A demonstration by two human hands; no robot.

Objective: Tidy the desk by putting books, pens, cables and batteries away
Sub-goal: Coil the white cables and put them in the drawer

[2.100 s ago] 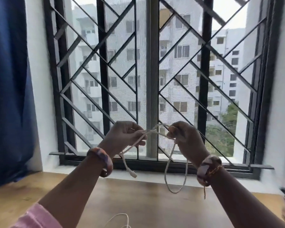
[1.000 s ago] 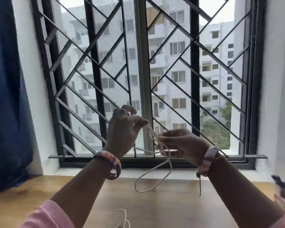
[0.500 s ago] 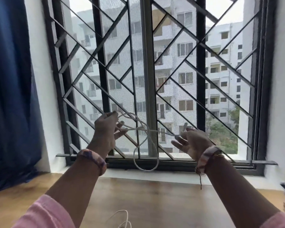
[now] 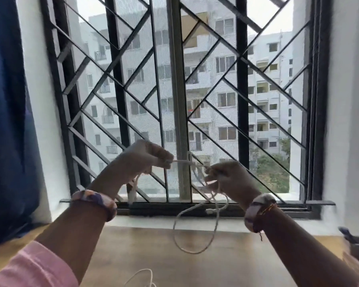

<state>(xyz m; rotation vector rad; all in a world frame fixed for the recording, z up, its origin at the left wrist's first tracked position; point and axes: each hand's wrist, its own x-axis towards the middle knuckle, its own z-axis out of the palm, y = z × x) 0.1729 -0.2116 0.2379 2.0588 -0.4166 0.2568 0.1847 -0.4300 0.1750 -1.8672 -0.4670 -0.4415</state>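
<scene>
Now both hands raised in front of the barred window (image 4: 175, 100), above the wooden desk (image 4: 232, 255). Left hand (image 4: 142, 160) curled, fingertips pinching 1 stretch of the white cable (image 4: 193, 228); a short length hangs below that hand, ending in a plug near the sill. Right hand (image 4: 229, 179) also curled, pinching the cable where several strands bunch together. Between the 2 hands a short span runs taut, roughly level, with a small knot-like crossing just right of centre. From the right hand a long loop drops down and hangs free over the desk; whether its lowest point touches the wood, cannot tell. Another bit of white cord shows at the bottom edge, lying on the desk. Patterned bangle (image 4: 95, 203) on each wrist; pink sleeve (image 4: 33, 268) on the left arm. Blue curtain (image 4: 6, 121) far left. Dark blurred object at the right edge, not identifiable.
</scene>
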